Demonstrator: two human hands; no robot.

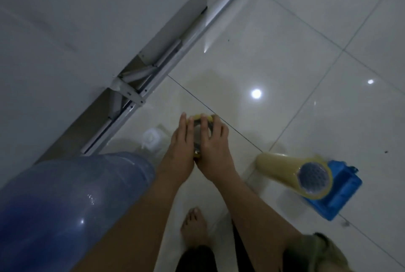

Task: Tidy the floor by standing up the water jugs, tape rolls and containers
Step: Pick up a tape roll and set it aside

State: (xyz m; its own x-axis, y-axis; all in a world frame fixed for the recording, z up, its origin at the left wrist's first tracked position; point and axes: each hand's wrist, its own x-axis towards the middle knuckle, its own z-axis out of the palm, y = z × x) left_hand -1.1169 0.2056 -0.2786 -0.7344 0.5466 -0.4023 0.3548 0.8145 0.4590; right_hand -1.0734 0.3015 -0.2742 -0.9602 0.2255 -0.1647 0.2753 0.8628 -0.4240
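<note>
1. Blue water jug [65, 201]: lies at my lower left on the tiled floor [285, 56].
2. Long tape roll [293, 173]: stands well right, against a blue container [341, 192].
3. My left hand [180, 151] and right hand [213, 151]: both clasp a yellow tape roll [200, 118] between them at the floor.

Under you lies a glossy pale tiled floor [285, 56] with dark grout lines and two bright spots of reflected light to the right of centre. Along the upper left you see a white wall [65, 19], and where it meets the floor a metal rail [153, 80] runs diagonally, with a white bracket fixed on it. At the bottom, your bare foot [195, 225] stands on the tiles, and a small dark speck [386, 152] lies on the floor at the far right.
</note>
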